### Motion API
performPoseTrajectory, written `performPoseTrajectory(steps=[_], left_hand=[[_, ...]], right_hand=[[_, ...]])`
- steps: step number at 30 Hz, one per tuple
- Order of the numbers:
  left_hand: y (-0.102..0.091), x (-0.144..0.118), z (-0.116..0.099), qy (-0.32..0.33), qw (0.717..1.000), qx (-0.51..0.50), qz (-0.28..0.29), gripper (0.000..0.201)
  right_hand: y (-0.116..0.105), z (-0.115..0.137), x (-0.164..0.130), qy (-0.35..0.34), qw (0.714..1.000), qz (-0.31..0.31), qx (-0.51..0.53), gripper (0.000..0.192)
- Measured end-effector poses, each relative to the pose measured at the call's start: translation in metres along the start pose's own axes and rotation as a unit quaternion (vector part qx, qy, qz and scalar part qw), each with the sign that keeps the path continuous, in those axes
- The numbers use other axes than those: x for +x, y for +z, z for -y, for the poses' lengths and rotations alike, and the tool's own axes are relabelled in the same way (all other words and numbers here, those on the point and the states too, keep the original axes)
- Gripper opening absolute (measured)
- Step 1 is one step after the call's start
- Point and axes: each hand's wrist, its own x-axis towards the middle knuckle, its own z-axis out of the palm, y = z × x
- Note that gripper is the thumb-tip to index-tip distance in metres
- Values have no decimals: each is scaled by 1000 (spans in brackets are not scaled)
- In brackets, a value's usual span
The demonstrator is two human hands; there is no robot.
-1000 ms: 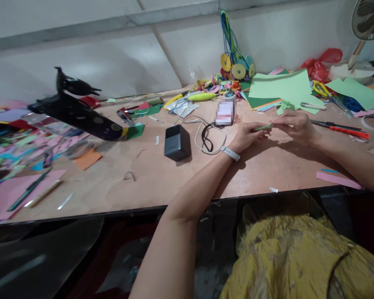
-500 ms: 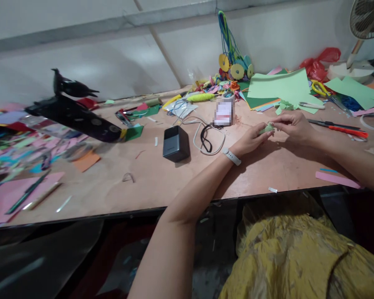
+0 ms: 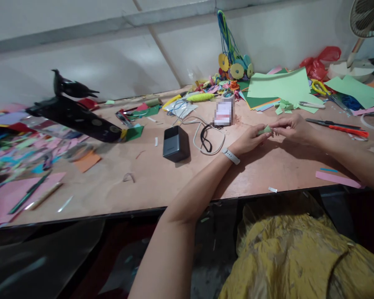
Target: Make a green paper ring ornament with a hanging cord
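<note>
A wooden table (image 3: pixel 162 182) against a white wall holds one grey box (image 3: pixel 175 143), one red knife (image 3: pixel 345 130) and one yellow scissors (image 3: pixel 321 88). Left hand (image 3: pixel 247 140) and right hand (image 3: pixel 291 126) both pinch one small green paper (image 3: pixel 264 130) just above the tabletop

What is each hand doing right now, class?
Left hand: closed, pinching one end of the small green paper piece.
Right hand: closed, pinching the other end of the same piece.
</note>
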Motion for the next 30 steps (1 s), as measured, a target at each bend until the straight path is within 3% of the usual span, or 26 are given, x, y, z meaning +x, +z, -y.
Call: performPoseTrajectory(steps=[4, 7, 11, 16, 23, 30], left_hand=[[-2, 0, 2, -13, 1000, -4, 12, 36], [-1, 0, -2, -35, 999, -14, -5, 35], [1, -1, -5, -66, 993, -91, -42, 35], [4, 1, 6, -90, 968, -212, -96, 33], [8, 2, 10, -51, 971, -209, -101, 26], [7, 3, 14, -60, 974, -201, -83, 32]], right_hand=[[1, 3, 0, -8, 1000, 11, -16, 17], [3, 4, 1, 30, 999, -3, 14, 18], [7, 4, 3, 111, 988, -73, 77, 18], [11, 6, 4, 177, 961, -137, 165, 17], [17, 13, 0, 207, 947, -113, 216, 29], [22, 5, -4, 199, 955, -93, 198, 33]])
